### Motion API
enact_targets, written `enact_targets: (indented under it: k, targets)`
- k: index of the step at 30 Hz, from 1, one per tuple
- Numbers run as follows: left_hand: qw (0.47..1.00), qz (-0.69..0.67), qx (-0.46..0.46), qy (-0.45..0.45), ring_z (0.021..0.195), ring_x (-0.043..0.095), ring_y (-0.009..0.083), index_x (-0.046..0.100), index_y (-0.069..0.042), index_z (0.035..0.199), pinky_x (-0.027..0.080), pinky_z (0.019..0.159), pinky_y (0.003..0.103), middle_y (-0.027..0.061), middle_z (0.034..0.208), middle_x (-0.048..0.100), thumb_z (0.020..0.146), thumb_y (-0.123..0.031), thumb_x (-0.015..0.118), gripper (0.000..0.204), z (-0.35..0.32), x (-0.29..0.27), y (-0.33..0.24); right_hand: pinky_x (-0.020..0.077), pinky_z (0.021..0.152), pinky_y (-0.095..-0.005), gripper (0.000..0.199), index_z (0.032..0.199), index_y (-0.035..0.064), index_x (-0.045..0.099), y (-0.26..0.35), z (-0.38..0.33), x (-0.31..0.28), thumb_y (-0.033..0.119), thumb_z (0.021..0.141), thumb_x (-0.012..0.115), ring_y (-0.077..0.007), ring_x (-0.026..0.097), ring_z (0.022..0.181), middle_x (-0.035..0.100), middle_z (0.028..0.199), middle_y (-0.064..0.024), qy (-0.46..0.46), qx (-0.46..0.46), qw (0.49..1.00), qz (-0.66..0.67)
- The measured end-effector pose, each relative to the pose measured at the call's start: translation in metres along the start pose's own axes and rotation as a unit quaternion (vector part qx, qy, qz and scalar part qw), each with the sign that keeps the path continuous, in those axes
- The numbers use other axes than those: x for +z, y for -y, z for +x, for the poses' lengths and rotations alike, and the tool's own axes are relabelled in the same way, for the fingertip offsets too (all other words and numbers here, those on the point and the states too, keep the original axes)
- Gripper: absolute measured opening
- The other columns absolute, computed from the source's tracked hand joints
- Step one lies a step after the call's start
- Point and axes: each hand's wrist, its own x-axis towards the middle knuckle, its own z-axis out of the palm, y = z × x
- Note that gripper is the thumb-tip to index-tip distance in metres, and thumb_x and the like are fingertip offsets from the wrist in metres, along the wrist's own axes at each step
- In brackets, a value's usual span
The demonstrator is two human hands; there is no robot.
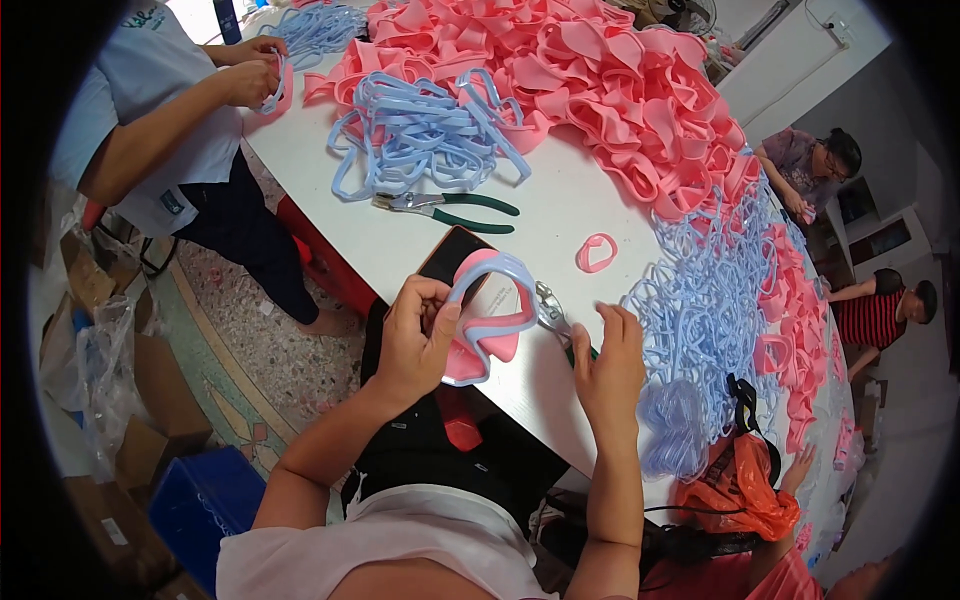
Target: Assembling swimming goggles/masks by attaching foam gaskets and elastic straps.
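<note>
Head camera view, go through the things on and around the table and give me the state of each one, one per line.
Left hand: closed on the pink and blue mask frame, held up above the table edge.
Right hand: gripping pliers; jaws hidden.
Green-handled pliers: lying flat, untouched.
Phone: flat, screen dark.
Pink ring: lying loose, alone.
Pink pieces: heaped.
Blue frames: tangled pile.
</note>
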Motion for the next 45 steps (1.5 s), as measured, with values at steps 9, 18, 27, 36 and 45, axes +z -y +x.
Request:
enact_targets:
  k: [9,18,27,36,45]
  targets:
    - [0.991,0.044,0.11,0.059,0.078,0.047,0.0152,0.047,-0.001,0.109,0.042,0.071,0.027,0.0098,0.098,0.049,0.095,-0.015,0.06,0.024,-0.023,0.016,-0.007,0.0431,0.061,-0.0245,0.017,0.103,-0.0006,0.064,0.037,0.012,-0.018,0.007,0.088,0.067,-0.0137,0.054,0.073,0.058,0.092,-0.0088,0.013,0.044,0.891,0.452]
    - [0.909,0.132,0.311,0.244,0.092,0.054,0.0281,0.062,-0.002,0.106,0.043,0.081,0.037,0.0114,0.101,0.061,0.078,-0.018,0.075,0.035,0.034,0.005,-0.044,0.0432,0.062,-0.025,0.019,0.1,0.0001,0.066,0.023,0.017,-0.024,0.006,0.082,0.071,-0.0147,0.054,0.072,0.06,0.091,-0.0082,0.168,-0.012,0.84,0.516]
    - [0.937,0.083,0.28,0.192,0.086,0.054,0.0278,0.062,-0.002,0.096,0.043,0.076,0.037,0.0115,0.095,0.061,0.074,-0.007,0.075,0.026,0.026,0.016,-0.045,0.0466,0.062,-0.0302,0.023,0.103,-0.0005,0.064,0.031,0.01,-0.025,0.002,0.081,0.071,-0.0192,0.058,0.074,0.059,0.09,-0.0105,0.136,-0.032,0.875,0.464]
    - [0.954,0.099,0.26,0.109,0.08,0.053,0.0263,0.063,-0.001,0.093,0.043,0.071,0.034,0.0116,0.091,0.06,0.077,-0.001,0.07,0.018,0.015,0.03,-0.036,0.0474,0.061,-0.0344,0.025,0.103,-0.0002,0.064,0.039,0.01,-0.014,-0.003,0.079,0.069,-0.0266,0.058,0.076,0.059,0.089,-0.0139,0.013,-0.073,0.933,0.353]
    - [0.968,0.017,0.242,0.069,0.083,0.054,0.0244,0.061,-0.001,0.097,0.044,0.074,0.032,0.0125,0.094,0.061,0.087,-0.006,0.065,0.012,0.024,0.016,-0.017,0.0469,0.075,-0.0305,0.032,0.118,0.0027,0.061,0.028,0.022,-0.026,0.009,0.087,0.066,-0.022,0.059,0.092,0.06,0.106,-0.0118,0.048,0.013,0.897,0.438]
